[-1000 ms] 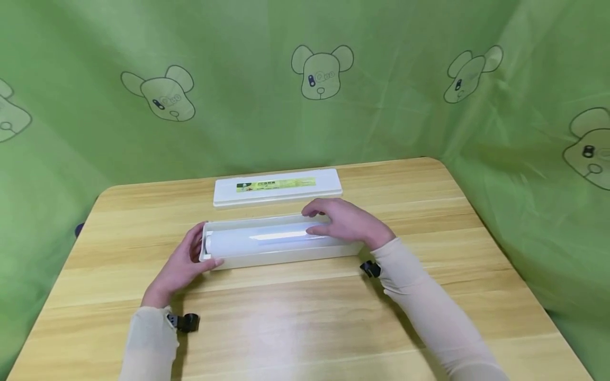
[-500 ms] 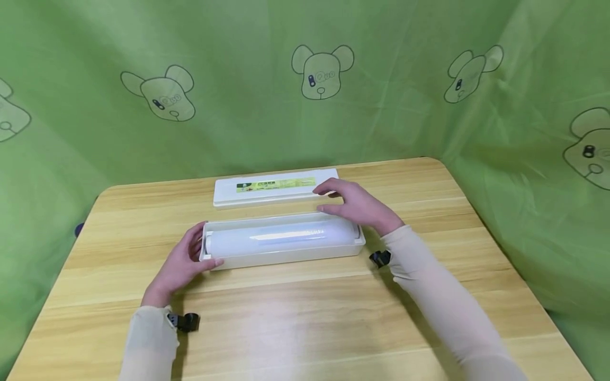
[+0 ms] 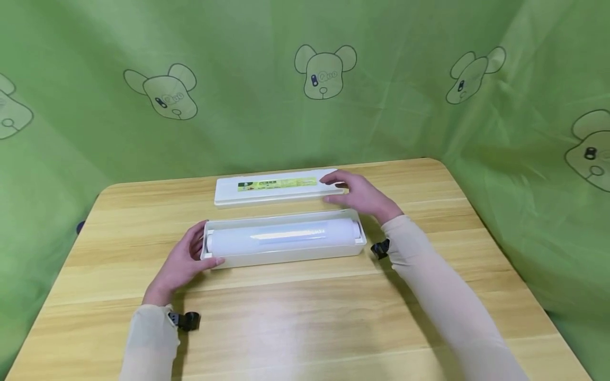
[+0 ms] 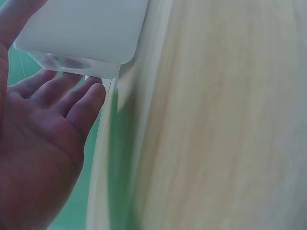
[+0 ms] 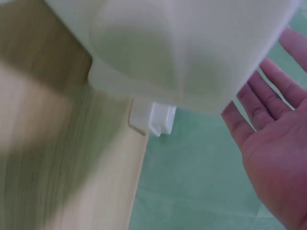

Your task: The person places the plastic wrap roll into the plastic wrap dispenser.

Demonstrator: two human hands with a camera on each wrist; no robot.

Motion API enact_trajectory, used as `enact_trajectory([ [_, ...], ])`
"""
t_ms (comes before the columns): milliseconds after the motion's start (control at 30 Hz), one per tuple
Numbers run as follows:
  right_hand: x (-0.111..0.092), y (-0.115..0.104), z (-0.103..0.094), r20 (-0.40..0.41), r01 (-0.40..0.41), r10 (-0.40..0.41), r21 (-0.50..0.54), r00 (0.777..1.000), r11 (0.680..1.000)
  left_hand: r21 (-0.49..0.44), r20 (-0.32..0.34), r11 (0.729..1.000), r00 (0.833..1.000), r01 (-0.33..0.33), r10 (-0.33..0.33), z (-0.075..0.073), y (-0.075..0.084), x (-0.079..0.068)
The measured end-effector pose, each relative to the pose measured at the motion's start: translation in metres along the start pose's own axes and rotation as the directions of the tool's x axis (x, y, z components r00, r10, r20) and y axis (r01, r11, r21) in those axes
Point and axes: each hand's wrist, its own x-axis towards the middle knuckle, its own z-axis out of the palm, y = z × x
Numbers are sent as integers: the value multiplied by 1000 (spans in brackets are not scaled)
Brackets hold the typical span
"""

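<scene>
Green cloth printed with bear heads (image 3: 325,72) hangs behind the wooden table (image 3: 305,312) I work at. Near its middle lies the open white dispenser tray (image 3: 284,253) with the film roll (image 3: 281,237) lying lengthwise in it; everything else I place from that tray. Its lid (image 3: 276,187), with the yellow-green label, lies flat just behind it, apart from it.

My left hand (image 3: 183,263) cups the tray's left end, thumb on the front corner and fingers round the end wall, to steady it. My right hand (image 3: 363,194) is beyond the tray's right end, at the lid's right end, fingers spread and loose with the tips about at the lid's edge, gripping nothing yet. I judge the lid should be taken by its end, kept level, and aligned over the tray before pressing down. Both forearms slant inward from the near edge.
</scene>
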Motion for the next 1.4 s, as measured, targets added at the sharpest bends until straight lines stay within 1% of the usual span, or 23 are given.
enact_trajectory([
  [300,13,17,-7,-10,-53,52,-34,999,998,-9,9,1000,1000,13,-13,1,4,-1],
  [500,22,32,-12,9,-122,122,-32,993,992,-9,9,1000,1000,20,-20,2,5,-1],
  [700,29,49,-16,23,-174,175,-25,984,984,-13,15,1000,1000,17,-17,1,4,-1],
  [967,37,64,-20,31,-200,200,-3,979,980,-3,14,1000,1000,14,-14,1,2,1],
  [1233,43,73,-18,36,-195,197,-36,980,980,0,10,1000,1000,14,-14,1,1,2],
  [1400,46,79,-17,68,-214,218,-71,973,974,-6,11,1000,1000,23,-22,1,1,1],
])
